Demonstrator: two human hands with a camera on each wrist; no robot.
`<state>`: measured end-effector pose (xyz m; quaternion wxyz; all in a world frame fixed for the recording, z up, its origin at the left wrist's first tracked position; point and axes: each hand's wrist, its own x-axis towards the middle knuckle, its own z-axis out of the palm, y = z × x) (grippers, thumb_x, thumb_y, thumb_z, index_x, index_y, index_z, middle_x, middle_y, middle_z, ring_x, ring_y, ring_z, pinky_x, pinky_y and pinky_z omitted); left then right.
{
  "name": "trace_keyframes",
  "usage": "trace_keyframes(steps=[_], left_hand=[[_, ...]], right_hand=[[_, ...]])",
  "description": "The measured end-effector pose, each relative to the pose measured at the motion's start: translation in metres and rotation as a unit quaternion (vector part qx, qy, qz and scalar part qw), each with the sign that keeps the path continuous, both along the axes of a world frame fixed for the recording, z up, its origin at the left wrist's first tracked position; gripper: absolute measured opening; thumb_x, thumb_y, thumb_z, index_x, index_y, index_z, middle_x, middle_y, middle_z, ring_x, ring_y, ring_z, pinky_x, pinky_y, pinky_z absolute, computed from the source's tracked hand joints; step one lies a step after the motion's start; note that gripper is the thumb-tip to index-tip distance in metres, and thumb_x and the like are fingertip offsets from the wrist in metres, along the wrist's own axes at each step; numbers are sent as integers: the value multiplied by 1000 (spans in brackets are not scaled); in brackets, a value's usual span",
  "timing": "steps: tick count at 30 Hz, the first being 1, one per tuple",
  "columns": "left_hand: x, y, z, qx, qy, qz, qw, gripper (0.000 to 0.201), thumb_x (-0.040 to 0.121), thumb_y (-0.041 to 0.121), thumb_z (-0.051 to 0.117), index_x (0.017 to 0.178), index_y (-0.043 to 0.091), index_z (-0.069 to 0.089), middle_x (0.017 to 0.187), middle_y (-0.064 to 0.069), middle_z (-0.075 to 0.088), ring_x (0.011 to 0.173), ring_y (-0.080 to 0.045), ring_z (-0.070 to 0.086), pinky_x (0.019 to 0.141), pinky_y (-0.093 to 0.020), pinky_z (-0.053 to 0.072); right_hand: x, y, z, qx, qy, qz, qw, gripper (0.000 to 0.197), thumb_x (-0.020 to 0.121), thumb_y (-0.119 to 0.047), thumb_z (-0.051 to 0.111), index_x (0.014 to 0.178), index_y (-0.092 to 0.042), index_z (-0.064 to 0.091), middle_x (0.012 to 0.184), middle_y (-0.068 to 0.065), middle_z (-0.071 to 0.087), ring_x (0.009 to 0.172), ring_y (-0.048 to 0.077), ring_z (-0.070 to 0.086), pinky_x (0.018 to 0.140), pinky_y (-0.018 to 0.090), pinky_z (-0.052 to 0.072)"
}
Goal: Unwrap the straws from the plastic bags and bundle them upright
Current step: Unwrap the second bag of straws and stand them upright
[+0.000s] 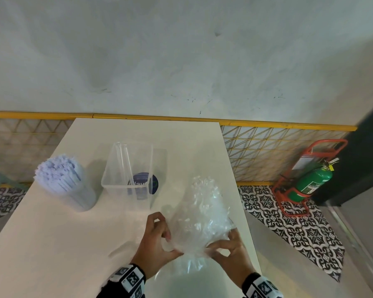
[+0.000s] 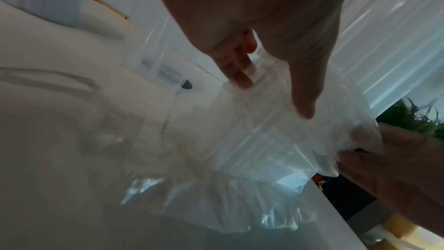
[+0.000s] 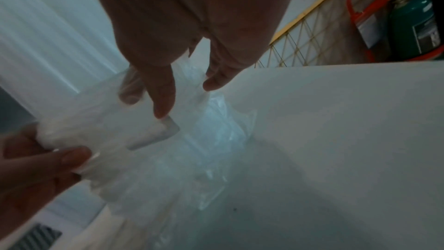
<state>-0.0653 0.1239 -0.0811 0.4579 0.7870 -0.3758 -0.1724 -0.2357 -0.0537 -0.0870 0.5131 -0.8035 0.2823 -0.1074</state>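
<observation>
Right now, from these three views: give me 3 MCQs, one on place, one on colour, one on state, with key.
1. Where does the straw bundle stand?
A. left of the clear tub
B. inside the tub
C. on the floor

2. What colour is the extinguisher?
A. red
B. green
C. blue

3. What holds the plastic bag?
A. left hand only
B. nothing
C. both, with the right hand

Key: 1 A, it stands on the table beside the tub; 2 B, green body in a red stand; 3 C, fingers pinch it from both sides.
</observation>
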Motion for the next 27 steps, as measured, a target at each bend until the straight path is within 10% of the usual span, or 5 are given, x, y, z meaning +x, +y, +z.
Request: trace_keyframes(steps=[7,13,18,23,27], left_hand=[[9,-6,31,47,190,-35,980,108,39,52,95,120,44,24,129,8,41,120,-12,49,96,-35,51],[18,-29,45,271,31,-81,959,139,34,69,83,145,44,3,140,14,20,134,-12,24,113,-46,26],[20,-34,38,184,150,-88,967,133,43,41,95,142,48,6,128,21,44,120,-6,48,96,-22,41],[20,-38,43,112,178,-37,977,120,48,28,95,137,49,17,116,26,54,105,8,53,81,-9,43],[21,-40,59,49,169,-26,984,107,51,22,95,131,47,28,116,27,55,104,17,51,77,0,42]], right_hand=[[-10,-12,35,164,-53,14,985,69,55,-13,93,98,-30,42,134,-11,46,119,11,59,94,29,53],[20,-27,51,61,74,62,993,117,45,-51,94,137,-38,23,122,-14,37,120,5,38,105,17,29],[45,-34,54,-7,135,135,982,95,45,-54,93,126,-28,50,124,-16,48,120,3,45,110,26,38],[49,-43,64,23,136,129,982,58,53,-29,97,100,-25,63,81,-22,72,80,-4,67,73,16,55],[50,-49,91,8,84,111,990,75,48,-24,96,115,-20,62,98,-8,74,92,6,71,84,33,59]])
